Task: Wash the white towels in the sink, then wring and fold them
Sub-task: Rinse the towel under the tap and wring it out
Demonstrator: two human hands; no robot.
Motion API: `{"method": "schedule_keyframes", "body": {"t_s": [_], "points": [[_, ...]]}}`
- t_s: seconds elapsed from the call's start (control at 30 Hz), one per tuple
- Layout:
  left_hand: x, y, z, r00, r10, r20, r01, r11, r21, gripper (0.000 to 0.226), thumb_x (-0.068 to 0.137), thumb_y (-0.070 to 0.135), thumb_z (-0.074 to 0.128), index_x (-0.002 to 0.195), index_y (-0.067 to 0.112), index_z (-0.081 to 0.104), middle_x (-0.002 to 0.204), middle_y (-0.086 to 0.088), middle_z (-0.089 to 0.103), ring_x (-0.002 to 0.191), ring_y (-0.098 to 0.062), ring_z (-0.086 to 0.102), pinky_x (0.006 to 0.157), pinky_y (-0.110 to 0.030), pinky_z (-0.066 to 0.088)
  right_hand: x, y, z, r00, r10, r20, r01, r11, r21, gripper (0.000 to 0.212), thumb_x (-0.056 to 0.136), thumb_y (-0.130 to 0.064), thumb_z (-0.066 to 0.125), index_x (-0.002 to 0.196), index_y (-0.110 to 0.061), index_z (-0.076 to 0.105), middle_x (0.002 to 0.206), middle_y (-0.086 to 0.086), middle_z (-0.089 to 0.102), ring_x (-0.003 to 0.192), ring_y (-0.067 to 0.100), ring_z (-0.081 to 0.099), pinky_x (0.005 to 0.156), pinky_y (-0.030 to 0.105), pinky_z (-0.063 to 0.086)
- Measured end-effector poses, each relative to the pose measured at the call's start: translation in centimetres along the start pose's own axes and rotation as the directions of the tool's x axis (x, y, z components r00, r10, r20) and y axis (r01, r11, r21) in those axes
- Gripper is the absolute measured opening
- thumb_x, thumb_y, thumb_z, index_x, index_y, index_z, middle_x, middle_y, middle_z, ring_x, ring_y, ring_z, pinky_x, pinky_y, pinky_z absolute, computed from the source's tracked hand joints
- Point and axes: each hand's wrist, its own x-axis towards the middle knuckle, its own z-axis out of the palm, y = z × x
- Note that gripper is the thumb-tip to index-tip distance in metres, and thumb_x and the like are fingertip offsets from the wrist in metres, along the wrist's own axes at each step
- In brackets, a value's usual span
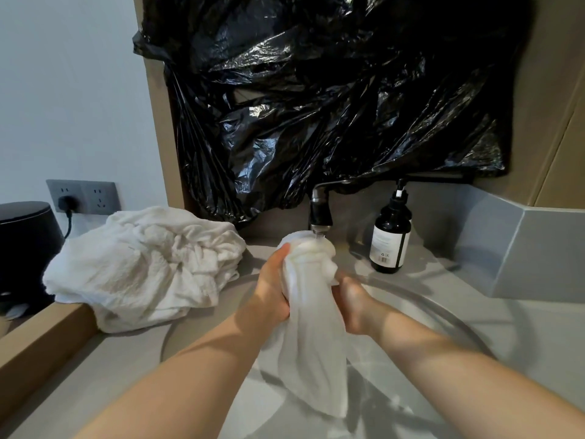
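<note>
A wet white towel [311, 327] is bunched between both hands over the grey sink [443, 315]. Its top sits right under the dark faucet [320, 213], where water runs onto it. Its lower end hangs down into the basin. My left hand [272, 286] grips the towel's left side, thumb up along the cloth. My right hand [349, 304] grips the right side, fingers hidden behind the fabric. A heap of crumpled white towels [142, 264] lies on the counter to the left of the sink.
A dark pump bottle [391, 236] stands right of the faucet. Black plastic sheeting [316, 90] covers the wall behind. A black round appliance [25, 242] sits far left, plugged into a wall socket [84, 198]. A wooden ledge [41, 343] borders the counter's left.
</note>
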Motion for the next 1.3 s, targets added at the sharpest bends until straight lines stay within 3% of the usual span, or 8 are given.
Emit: {"method": "schedule_keyframes", "body": {"t_s": [0.1,0.27,0.5,0.6,0.7,0.77,1.0,1.3], "points": [[0.1,0.1,0.5,0.998,0.044,-0.038,-0.047,0.996,-0.079,0.046,0.098,0.039,0.043,0.100,0.005,0.074,0.097,-0.019,0.071,0.085,-0.030,0.069,0.085,-0.042,0.049,0.0,0.1,-0.1,0.992,0.023,0.124,-0.026,0.999,0.023,0.057,0.092,-0.055,0.049,0.091,-0.007,0.079,0.101,0.014,0.072,0.089,0.027,0.069,0.092,0.039,0.049],[0.0,1.3,1.3,0.995,0.031,-0.099,-0.045,0.989,-0.139,0.044,0.094,0.032,0.050,0.125,0.004,0.062,0.113,-0.020,0.067,0.100,-0.034,0.065,0.091,-0.045,0.050,-0.9,-0.9,-0.6,0.980,0.049,0.193,-0.027,0.993,-0.118,0.037,0.097,-0.044,0.044,0.093,-0.015,0.066,0.073,0.001,0.071,0.064,0.014,0.067,0.066,0.029,0.049],[0.7,1.8,0.8,0.988,0.073,-0.135,-0.093,0.985,-0.147,0.049,0.086,0.035,0.062,0.120,0.000,0.061,0.110,-0.019,0.069,0.106,-0.032,0.065,0.103,-0.046,0.046,-1.5,-2.2,-2.6,0.949,0.017,0.314,0.085,0.947,-0.309,0.082,0.065,-0.076,0.059,0.123,-0.018,0.058,0.098,0.004,0.074,0.087,0.016,0.070,0.076,0.032,0.056],[0.5,2.2,1.4,0.987,0.061,-0.145,-0.074,0.993,-0.087,0.039,0.092,0.037,0.060,0.102,0.000,0.066,0.097,-0.018,0.072,0.089,-0.028,0.071,0.092,-0.044,0.052,-2.2,-3.0,-2.8,0.942,-0.002,0.336,0.191,0.825,-0.532,0.110,0.017,-0.065,0.090,0.109,-0.012,0.061,0.096,0.006,0.074,0.084,0.018,0.071,0.086,0.039,0.056],[0.7,2.1,1.9,0.967,0.005,-0.254,-0.009,1.000,-0.014,0.037,0.088,0.030,0.068,0.108,-0.001,0.062,0.108,-0.021,0.069,0.093,-0.030,0.069,0.078,-0.045,0.055,-3.5,-3.9,-1.8,0.953,-0.091,0.288,0.282,0.615,-0.737,0.083,0.052,-0.049,0.091,0.119,-0.014,0.058,0.109,-0.001,0.066,0.092,0.009,0.066,0.080,0.023,0.057],[1.1,1.6,1.6,0.935,-0.029,-0.353,0.028,1.000,-0.010,0.041,0.089,0.026,0.069,0.117,-0.001,0.057,0.109,-0.019,0.067,0.089,-0.029,0.068,0.065,-0.041,0.055,-4.5,-4.2,-1.0,0.951,-0.154,0.268,0.309,0.462,-0.832,0.032,0.073,-0.039,0.082,0.088,-0.020,0.062,0.074,-0.015,0.061,0.063,-0.003,0.057,0.051,0.008,0.044],[3.1,1.1,0.5,0.902,0.013,-0.432,-0.037,0.998,-0.047,0.066,0.037,0.010,0.085,0.102,0.002,0.071,0.103,-0.016,0.071,0.080,-0.028,0.069,0.080,-0.043,0.057,-3.2,-3.0,0.9,0.911,-0.383,0.155,0.209,0.105,-0.972,0.049,0.057,-0.052,0.080,0.091,-0.024,0.060,0.083,-0.004,0.065,0.076,0.016,0.065,0.063,0.026,0.050],[1.5,1.1,3.0,0.810,0.075,-0.582,0.013,0.989,0.146,0.012,0.083,0.005,0.071,0.075,0.007,0.061,0.071,-0.008,0.062,0.061,-0.020,0.061,0.065,-0.031,0.055,-4.1,-2.7,1.6,0.818,-0.560,0.133,0.098,-0.091,-0.991,0.030,0.077,-0.050,0.066,0.101,-0.032,0.062,0.100,-0.004,0.067,0.096,0.020,0.063,0.071,0.023,0.039]]}}
